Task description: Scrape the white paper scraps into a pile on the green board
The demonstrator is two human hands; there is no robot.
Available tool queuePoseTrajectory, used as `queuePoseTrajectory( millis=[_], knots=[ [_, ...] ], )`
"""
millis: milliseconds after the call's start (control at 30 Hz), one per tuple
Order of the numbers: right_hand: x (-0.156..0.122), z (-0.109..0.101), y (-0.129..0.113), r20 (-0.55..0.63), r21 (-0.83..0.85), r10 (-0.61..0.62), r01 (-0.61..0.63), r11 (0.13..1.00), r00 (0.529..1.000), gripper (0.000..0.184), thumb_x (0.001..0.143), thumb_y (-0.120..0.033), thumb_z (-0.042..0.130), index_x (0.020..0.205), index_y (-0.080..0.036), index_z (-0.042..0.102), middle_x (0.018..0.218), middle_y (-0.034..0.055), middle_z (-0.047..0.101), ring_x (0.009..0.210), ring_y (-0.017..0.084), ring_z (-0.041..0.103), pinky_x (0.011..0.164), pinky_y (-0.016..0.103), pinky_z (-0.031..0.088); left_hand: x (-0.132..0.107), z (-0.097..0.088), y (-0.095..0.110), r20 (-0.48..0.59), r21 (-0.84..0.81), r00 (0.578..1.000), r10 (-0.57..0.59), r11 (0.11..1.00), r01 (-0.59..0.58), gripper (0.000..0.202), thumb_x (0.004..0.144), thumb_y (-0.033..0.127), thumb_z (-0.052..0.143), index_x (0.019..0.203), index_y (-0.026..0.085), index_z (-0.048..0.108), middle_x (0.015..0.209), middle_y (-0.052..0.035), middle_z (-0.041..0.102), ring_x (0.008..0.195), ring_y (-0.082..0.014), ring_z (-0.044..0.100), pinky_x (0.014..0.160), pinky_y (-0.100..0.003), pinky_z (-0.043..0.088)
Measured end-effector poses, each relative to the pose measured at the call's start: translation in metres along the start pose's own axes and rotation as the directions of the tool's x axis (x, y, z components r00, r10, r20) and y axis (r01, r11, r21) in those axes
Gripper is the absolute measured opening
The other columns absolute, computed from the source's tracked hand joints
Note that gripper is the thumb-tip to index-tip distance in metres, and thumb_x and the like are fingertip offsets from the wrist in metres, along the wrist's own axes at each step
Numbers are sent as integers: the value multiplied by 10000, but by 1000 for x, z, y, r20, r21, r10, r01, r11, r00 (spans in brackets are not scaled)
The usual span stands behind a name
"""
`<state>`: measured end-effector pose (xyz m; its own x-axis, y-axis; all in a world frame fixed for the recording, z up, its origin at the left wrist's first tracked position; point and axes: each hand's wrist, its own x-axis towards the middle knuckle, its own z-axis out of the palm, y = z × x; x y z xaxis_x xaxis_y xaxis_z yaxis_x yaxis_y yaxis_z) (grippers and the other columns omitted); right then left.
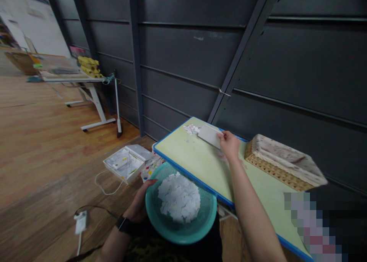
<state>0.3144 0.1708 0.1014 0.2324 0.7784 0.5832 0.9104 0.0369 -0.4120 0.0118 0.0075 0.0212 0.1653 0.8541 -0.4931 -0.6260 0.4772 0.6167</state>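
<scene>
My left hand (141,202) grips the rim of a teal bowl (160,220) held below the table's near edge. A heap of small white paper scraps (179,197) fills the bowl. My right hand (229,144) reaches across the pale green table (197,160) and pinches a flat white card (210,135), which stands on the tabletop. Just beyond the card, at the far corner, lies a small cluster of paper scraps (191,129). A dark band circles my left wrist.
A wicker basket (282,160) with cloth lining sits on the table to the right. On the wooden floor lie an open white box (125,163), a cable and a white plug (80,222). A white-legged table (86,84) stands far left by the dark wall.
</scene>
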Motion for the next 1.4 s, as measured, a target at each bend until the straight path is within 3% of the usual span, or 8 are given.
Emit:
queuePoseTrajectory(
  millis=[200,467,667,1033,1300,1400],
  knots=[
    [0,4,0,25,35,7,-8,999,1000,387,832,-425,426,902,-149,687,788,110,700,705,221,595,645,298,355,5,-8,-3,39,-4,999,8,1000,-8,69,796,234,588,817,170,572,600,-4,701,536,-164,640,521,-272,495],
    [-2,4,-4,43,-8,-17,17,1000,999,346,837,-392,441,896,-162,692,796,101,703,713,219,592,635,293,344,0,0,-1,4,6,1000,-4,1000,4,82,818,200,537,855,144,584,600,-24,712,466,-152,600,485,-281,486],
    [-2,3,-5,66,-36,-49,51,998,997,341,840,-393,439,880,-169,693,746,88,692,687,211,581,620,292,336,2,-2,-2,30,22,999,11,1000,-12,202,817,191,552,1013,151,580,610,0,713,498,-170,630,513,-295,498],
    [-3,0,-7,11,-11,-20,20,1000,1000,367,827,-400,429,893,-164,703,785,99,706,708,219,594,636,296,351,2,-3,-2,12,31,1000,8,999,-8,70,823,216,545,848,158,574,605,-18,712,486,-166,622,497,-289,488],
    [-4,-5,-10,55,-39,-52,54,998,997,372,823,-395,440,924,-184,729,795,92,712,727,218,594,627,289,344,4,-6,-4,9,9,1000,15,1000,-15,190,807,205,562,986,150,597,595,-8,705,481,-171,612,486,-291,479],
    [-4,-7,-12,35,-65,-40,42,997,999,373,835,-390,434,935,-187,731,805,91,714,743,220,597,632,286,341,5,-8,-4,9,20,1000,9,1000,-9,171,810,230,563,959,155,600,597,-13,703,505,-186,625,506,-303,488]
  ],
)
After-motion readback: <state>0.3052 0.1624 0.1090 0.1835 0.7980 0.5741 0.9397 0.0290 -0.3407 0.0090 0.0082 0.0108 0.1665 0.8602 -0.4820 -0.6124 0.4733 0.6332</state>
